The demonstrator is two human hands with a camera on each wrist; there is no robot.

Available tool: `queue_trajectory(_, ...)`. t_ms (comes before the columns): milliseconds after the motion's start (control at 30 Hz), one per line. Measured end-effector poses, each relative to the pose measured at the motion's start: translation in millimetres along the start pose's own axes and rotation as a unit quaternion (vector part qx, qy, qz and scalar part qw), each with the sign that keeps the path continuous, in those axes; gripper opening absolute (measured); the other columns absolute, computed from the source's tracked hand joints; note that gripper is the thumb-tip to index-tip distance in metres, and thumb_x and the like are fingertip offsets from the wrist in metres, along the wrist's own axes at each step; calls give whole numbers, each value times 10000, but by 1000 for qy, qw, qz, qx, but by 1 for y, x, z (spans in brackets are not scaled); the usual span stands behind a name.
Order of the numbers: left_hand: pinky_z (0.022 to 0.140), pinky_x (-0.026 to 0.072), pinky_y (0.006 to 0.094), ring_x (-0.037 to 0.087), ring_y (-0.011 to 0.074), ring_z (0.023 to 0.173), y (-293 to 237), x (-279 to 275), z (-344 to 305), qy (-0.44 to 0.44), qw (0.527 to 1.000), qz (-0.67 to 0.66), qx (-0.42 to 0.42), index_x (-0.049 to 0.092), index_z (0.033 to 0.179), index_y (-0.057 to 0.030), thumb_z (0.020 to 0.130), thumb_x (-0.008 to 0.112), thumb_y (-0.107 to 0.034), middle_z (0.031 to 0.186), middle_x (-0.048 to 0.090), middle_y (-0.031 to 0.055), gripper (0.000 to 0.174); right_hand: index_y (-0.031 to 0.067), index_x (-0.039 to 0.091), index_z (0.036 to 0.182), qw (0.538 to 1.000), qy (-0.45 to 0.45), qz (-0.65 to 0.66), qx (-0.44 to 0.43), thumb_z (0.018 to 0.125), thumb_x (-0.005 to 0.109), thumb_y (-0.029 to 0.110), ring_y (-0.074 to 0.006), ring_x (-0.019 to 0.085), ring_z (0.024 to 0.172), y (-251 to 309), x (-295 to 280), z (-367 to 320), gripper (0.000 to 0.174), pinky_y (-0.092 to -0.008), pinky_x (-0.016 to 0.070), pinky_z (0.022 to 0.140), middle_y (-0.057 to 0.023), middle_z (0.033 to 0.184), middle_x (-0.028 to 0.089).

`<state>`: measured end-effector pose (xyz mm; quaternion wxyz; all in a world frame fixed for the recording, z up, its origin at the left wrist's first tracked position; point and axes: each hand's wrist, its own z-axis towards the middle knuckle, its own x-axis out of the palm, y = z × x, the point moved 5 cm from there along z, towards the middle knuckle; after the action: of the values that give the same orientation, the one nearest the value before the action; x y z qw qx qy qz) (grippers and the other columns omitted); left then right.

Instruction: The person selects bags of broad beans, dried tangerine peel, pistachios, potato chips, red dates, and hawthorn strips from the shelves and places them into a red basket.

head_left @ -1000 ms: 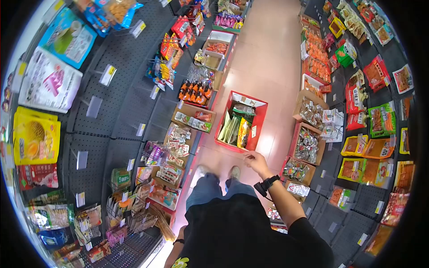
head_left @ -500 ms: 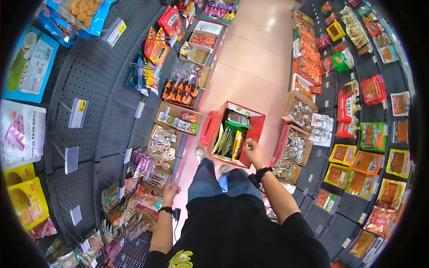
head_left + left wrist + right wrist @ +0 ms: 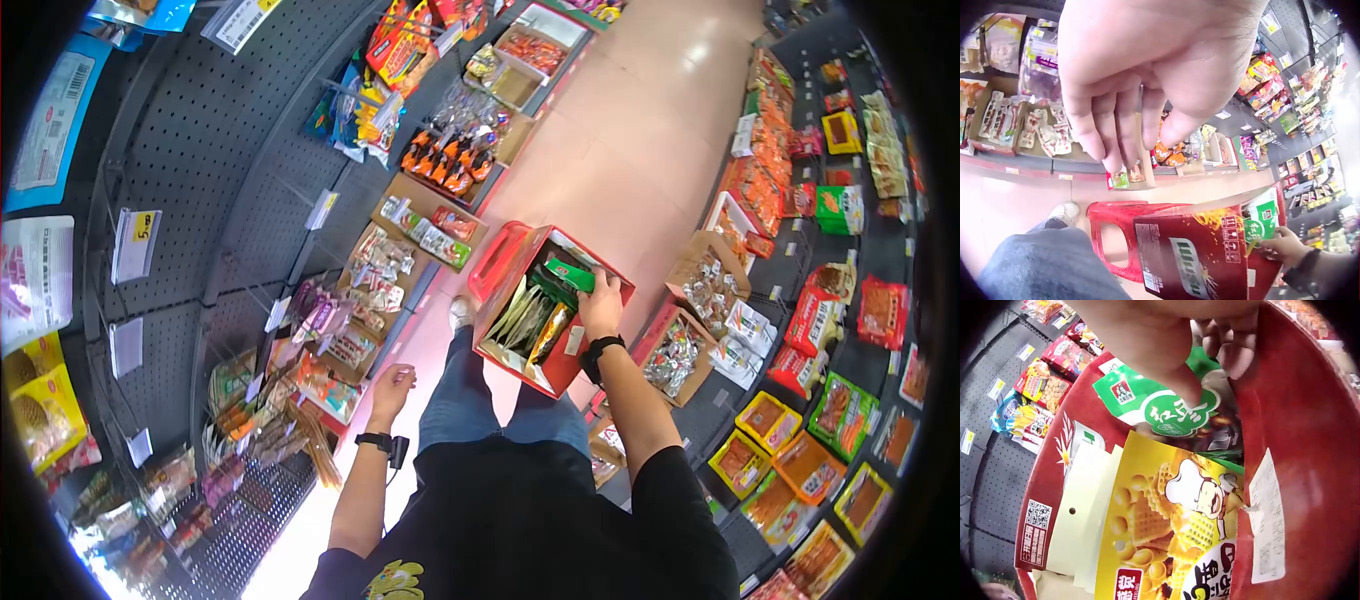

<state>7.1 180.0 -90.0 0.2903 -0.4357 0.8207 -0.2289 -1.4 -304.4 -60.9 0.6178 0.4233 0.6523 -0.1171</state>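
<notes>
A red carton point(image 3: 566, 372) stands in the aisle, holding several upright snack bags. My right hand point(image 3: 601, 306) reaches into its far right part and pinches a green bag point(image 3: 570, 274). In the right wrist view the green bag point(image 3: 1175, 412) lies under the thumb of my right hand point(image 3: 1166, 337), beside a yellow snack bag point(image 3: 1166, 512). My left hand point(image 3: 391, 392) hangs to the left of the carton, holding nothing, its fingers loosely bent; the left wrist view shows the left hand point(image 3: 1154, 69) above the carton point(image 3: 1191, 250).
A red plastic stool or basket edge point(image 3: 499, 262) sits against the carton's left side. Shelves with boxed snacks point(image 3: 430, 219) line the left; more snack boxes point(image 3: 672, 352) and hanging packs line the right. The tiled floor point(image 3: 620, 150) runs ahead between them.
My right hand has moved from the carton's right edge into it and taken hold of the green bag, which is lifted somewhat. My left hand came into view and stays beside the left shelf.
</notes>
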Motion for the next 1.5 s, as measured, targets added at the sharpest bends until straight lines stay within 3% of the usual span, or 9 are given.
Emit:
queue_trajectory(167, 782, 570, 293, 724, 180, 839, -24, 43, -31, -24, 1000, -19, -8, 685, 1113, -21, 954, 646, -148, 937, 737, 111, 207, 65, 658, 1015, 997, 48, 1, -60, 825, 753, 137, -405, 643, 947, -7, 0, 6, 225, -492, 548, 804, -186, 1061, 580)
queue_trajectory(400, 768, 563, 283, 711, 148, 820, -118, 99, -53, -98, 985, 28, 141, 688, 1140, -45, 920, 710, -150, 900, 731, 72, 244, 19, 635, 885, 969, 37, 98, -224, 779, 769, 82, -394, 632, 886, 33, -100, -21, 183, -467, 529, 748, -181, 1038, 583)
queue_trajectory(500, 894, 558, 344, 703, 222, 1013, -173, 122, -72, -81, 984, 34, 155, 662, 1203, -85, 844, 772, -154, 1128, 720, 109, 382, 35, 652, 873, 938, 133, 139, -288, 767, 769, 62, -347, 653, 842, 59, -161, -50, 159, -422, 545, 726, -131, 1011, 614)
queue_trajectory(667, 1112, 409, 444, 487, 348, 1347, -241, 154, -106, -120, 920, 127, 350, 607, 1287, -123, 702, 847, -143, 1405, 555, 144, 633, 43, 655, 858, 867, 194, 178, -423, 743, 772, 45, -315, 660, 822, 73, -218, -81, 164, -400, 549, 722, -110, 953, 636)
queue_trajectory(867, 985, 516, 400, 643, 330, 1137, -220, 175, -135, -50, 915, 169, 362, 665, 1193, -113, 667, 868, -145, 1182, 692, 117, 565, 42, 655, 852, 832, 209, 183, -481, 731, 781, 42, -298, 666, 841, 76, -229, -91, 176, -378, 545, 712, -104, 940, 647)
queue_trajectory(967, 885, 552, 402, 679, 337, 1030, -200, 174, -153, -45, 927, 133, 348, 663, 1174, -90, 716, 845, -167, 1127, 701, 132, 498, 31, 667, 882, 833, 232, 182, -467, 746, 777, 37, -294, 675, 824, 68, -214, -85, 175, -370, 553, 711, -108, 960, 657)
queue_trajectory(1067, 830, 555, 374, 710, 295, 921, -175, 161, -173, -121, 930, 79, 339, 682, 1163, -89, 714, 850, -161, 1023, 726, 116, 485, 10, 677, 919, 842, 300, 318, -316, 762, 774, 50, -298, 678, 770, 47, -168, -54, 189, -371, 563, 710, -130, 957, 678)
queue_trajectory(1233, 689, 530, 311, 640, 168, 696, -116, 141, -197, -213, 957, 17, 195, 690, 1122, -11, 768, 846, -228, 812, 685, 96, 444, 36, 706, 945, 920, 180, 64, -343, 781, 721, 114, -345, 704, 786, -9, -36, 21, 182, -435, 572, 717, -178, 862, 718)
queue_trajectory(1500, 670, 511, 268, 609, 94, 682, -94, 146, -230, -284, 949, -77, 109, 672, 1231, -4, 800, 845, -207, 770, 678, 42, 507, 50, 742, 950, 879, 284, -214, -317, 796, 748, 215, -350, 719, 946, 1, 81, 25, 225, -447, 588, 815, -193, 977, 733)
